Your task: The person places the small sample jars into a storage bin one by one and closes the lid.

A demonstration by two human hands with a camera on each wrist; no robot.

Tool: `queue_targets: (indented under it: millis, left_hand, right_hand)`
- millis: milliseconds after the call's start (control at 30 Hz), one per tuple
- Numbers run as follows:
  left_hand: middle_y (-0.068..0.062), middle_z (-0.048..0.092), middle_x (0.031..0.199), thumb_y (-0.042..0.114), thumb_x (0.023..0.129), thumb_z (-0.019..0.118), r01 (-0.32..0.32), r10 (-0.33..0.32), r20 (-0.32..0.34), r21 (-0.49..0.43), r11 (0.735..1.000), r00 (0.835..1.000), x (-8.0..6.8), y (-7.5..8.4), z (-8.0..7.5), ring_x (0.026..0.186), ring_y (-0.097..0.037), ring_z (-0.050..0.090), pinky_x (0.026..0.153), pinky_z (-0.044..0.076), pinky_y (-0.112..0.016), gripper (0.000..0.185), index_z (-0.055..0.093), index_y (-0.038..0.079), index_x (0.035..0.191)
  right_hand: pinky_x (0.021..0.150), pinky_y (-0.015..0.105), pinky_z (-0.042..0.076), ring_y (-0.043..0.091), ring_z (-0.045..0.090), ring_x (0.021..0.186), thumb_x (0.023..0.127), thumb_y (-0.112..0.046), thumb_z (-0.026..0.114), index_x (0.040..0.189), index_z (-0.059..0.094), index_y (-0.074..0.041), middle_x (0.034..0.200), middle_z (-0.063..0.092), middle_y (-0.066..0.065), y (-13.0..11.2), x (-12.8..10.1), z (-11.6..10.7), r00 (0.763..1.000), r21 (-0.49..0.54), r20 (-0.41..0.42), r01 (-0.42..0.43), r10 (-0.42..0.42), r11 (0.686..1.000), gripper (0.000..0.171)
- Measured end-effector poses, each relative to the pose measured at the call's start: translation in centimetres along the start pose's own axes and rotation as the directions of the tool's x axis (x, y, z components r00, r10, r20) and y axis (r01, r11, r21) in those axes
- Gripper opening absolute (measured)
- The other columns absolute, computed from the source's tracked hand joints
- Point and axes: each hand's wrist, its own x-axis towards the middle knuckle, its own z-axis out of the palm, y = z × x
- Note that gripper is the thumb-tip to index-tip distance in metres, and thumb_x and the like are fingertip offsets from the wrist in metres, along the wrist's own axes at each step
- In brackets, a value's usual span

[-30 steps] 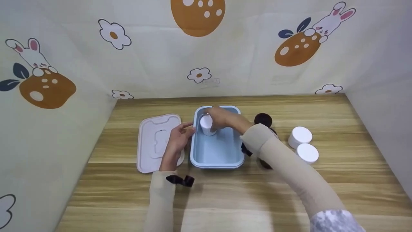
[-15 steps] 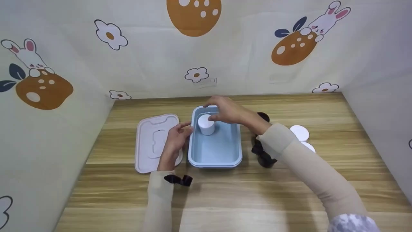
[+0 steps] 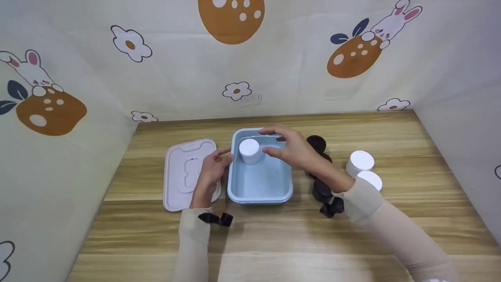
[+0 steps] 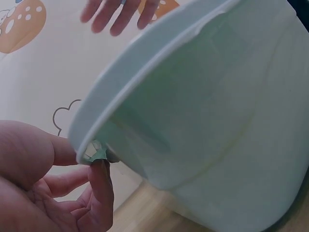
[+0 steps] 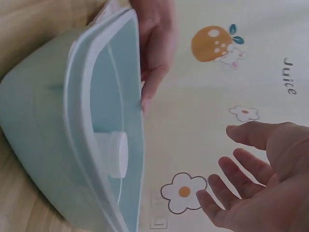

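A light-blue rectangular storage box (image 3: 260,186) stands mid-table with a small white lidded jar (image 3: 249,150) upright in its far left corner. At the box's left rim, my left hand (image 3: 212,171) holds the edge between thumb and fingers; the left wrist view shows the fingertips at the rim (image 4: 111,82). My right hand (image 3: 291,148) hovers over the box's far right part, to the right of the jar and apart from it. Its fingers are spread and loosely bent around nothing. In the right wrist view, the jar (image 5: 116,153) shows inside the box, clear of that hand.
A pale box lid (image 3: 184,172) lies left of the box, partly under the left hand. Several black jars (image 3: 316,144) stand to its right, partly behind the right forearm. Two white jars (image 3: 361,161) stand farther right. A printed sheet (image 3: 188,78) lines the back.
My right hand has let go of the white jar, lifted from it and moved right. The jar stays in the box's far left corner. My left hand keeps its place at the rim.
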Motion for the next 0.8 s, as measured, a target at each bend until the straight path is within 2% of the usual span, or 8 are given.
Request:
queue_targets:
  millis: [267, 433, 600, 700, 800]
  left_hand:
    - [-0.015, 0.068, 0.123, 0.021, 0.099, 0.062, -0.004, 0.004, 0.004, 0.0, 1.0, 1.0, 0.0, -0.1, -0.2, 0.101, -0.022, 0.067, 0.082, 0.052, -0.03, 0.04, 0.058, 0.015, 0.138]
    - [-0.015, 0.069, 0.116, 0.02, 0.099, 0.062, -0.037, 0.037, 0.0, -0.026, 0.999, 0.999, 0.1, -0.2, -0.4, 0.09, -0.017, 0.067, 0.078, 0.052, -0.031, 0.04, 0.059, 0.011, 0.137]
    - [-0.015, 0.072, 0.109, 0.015, 0.098, 0.063, -0.06, 0.06, 0.004, -0.067, 0.996, 0.998, 0.0, -0.5, -0.3, 0.08, -0.012, 0.067, 0.071, 0.052, -0.027, 0.039, 0.06, 0.006, 0.135]
    - [-0.016, 0.072, 0.111, 0.016, 0.098, 0.063, -0.066, 0.066, 0.003, -0.061, 0.996, 0.998, 0.0, -0.5, -0.2, 0.082, -0.012, 0.067, 0.073, 0.052, -0.027, 0.039, 0.06, 0.006, 0.135]
    - [-0.016, 0.071, 0.112, 0.016, 0.098, 0.064, -0.07, 0.07, 0.001, -0.051, 0.996, 0.998, 0.0, -0.5, -0.2, 0.084, -0.013, 0.066, 0.074, 0.052, -0.028, 0.039, 0.06, 0.007, 0.135]
  right_hand:
    - [0.108, 0.052, 0.045, 0.031, 0.056, 0.13, 0.087, -0.006, 0.075, 0.127, 0.066, -0.003, 0.133, 0.065, 0.014, 1.2, -2.4, -1.7, 0.991, 0.046, -0.128, 0.048, -0.042, 0.998, 0.041]
    - [0.107, 0.052, 0.045, 0.027, 0.054, 0.131, 0.087, -0.007, 0.076, 0.127, 0.067, -0.006, 0.135, 0.063, 0.012, 1.8, -3.5, -3.2, 0.985, 0.051, -0.172, 0.019, -0.01, 0.999, 0.04]
    - [0.112, 0.046, 0.042, 0.023, 0.05, 0.135, 0.087, -0.011, 0.078, 0.138, 0.058, -0.008, 0.143, 0.057, 0.01, 3.0, -4.9, -4.7, 0.981, 0.109, -0.19, -0.02, 0.041, 0.994, 0.055]
    - [0.113, 0.044, 0.04, 0.018, 0.048, 0.137, 0.087, -0.01, 0.078, 0.142, 0.053, -0.01, 0.144, 0.056, 0.007, 4.2, -5.8, -5.7, 0.977, 0.141, -0.208, -0.017, 0.046, 0.99, 0.061]
    - [0.112, 0.037, 0.041, 0.014, 0.045, 0.137, 0.087, -0.01, 0.078, 0.144, 0.052, -0.01, 0.145, 0.055, 0.007, 5.3, -6.8, -6.7, 0.967, 0.138, -0.253, -0.003, 0.038, 0.99, 0.063]
